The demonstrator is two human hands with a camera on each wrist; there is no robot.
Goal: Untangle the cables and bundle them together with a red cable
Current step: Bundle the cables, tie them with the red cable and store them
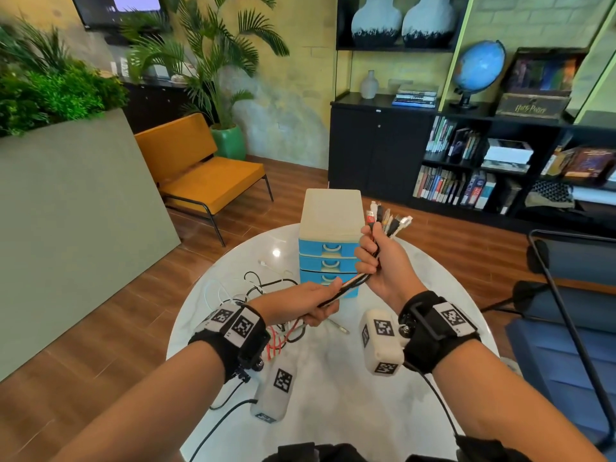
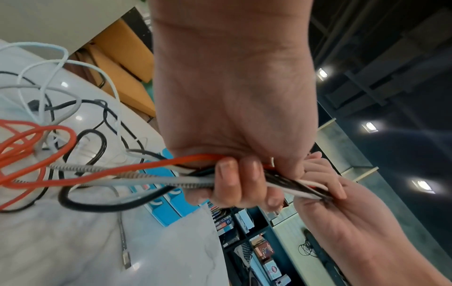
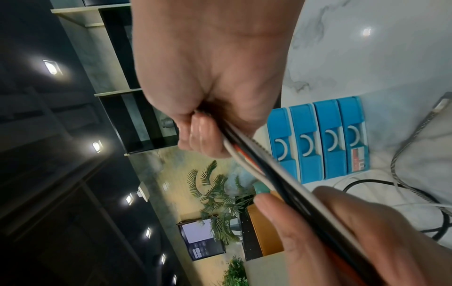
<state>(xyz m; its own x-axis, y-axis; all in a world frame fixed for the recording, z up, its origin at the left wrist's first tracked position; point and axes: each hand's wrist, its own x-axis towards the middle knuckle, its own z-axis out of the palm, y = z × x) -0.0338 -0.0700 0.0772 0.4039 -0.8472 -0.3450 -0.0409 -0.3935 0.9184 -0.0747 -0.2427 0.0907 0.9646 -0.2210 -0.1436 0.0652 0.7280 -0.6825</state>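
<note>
A bundle of cables (image 1: 350, 285) in black, white, grey and red runs taut between my two hands above the table. My right hand (image 1: 375, 258) grips it near the plug ends (image 1: 388, 218), which stick up above the fist. My left hand (image 1: 313, 303) grips the same bundle lower down, fingers curled round it (image 2: 234, 180). The red cable (image 2: 36, 152) runs through the left fist and loops loosely on the table, tangled with black, white and braided cables (image 1: 263, 288). In the right wrist view the bundle (image 3: 266, 170) passes from right fist to left hand.
A blue and cream drawer unit (image 1: 328, 241) stands at the far side of the round white marble table (image 1: 333, 395), just behind my hands. A braided cable end (image 1: 338, 326) lies loose on the table. An orange chair and black bookshelves stand beyond.
</note>
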